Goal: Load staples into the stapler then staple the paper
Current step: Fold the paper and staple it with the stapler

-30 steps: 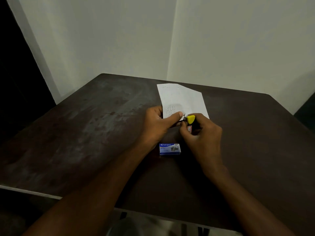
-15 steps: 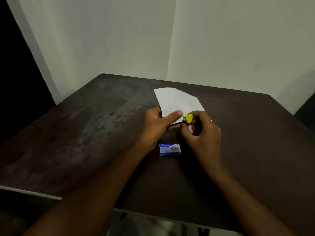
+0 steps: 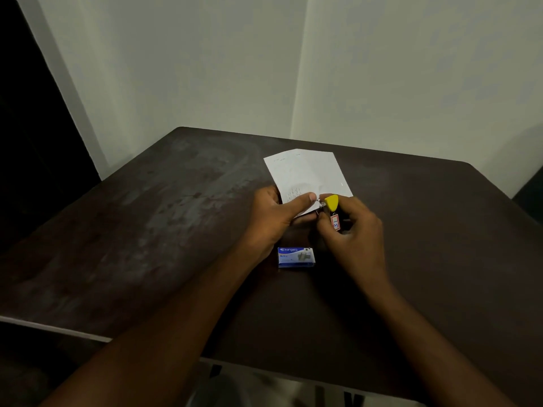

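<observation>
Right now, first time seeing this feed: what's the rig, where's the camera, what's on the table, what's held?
There is no robot here. A person works with two bare hands, and the single wide-angle camera sits on their head, looking forward and down, so both forearms reach in from the bottom of the picture. The surface is a dark brown table set in a room corner. On it, near the wrists, lies a small blue Kangaro staple box. The left hand pinches the near edge of a white sheet of paper with faint writing. The right hand grips a small stapler with a yellow tip, its nose at the paper's near corner.
</observation>
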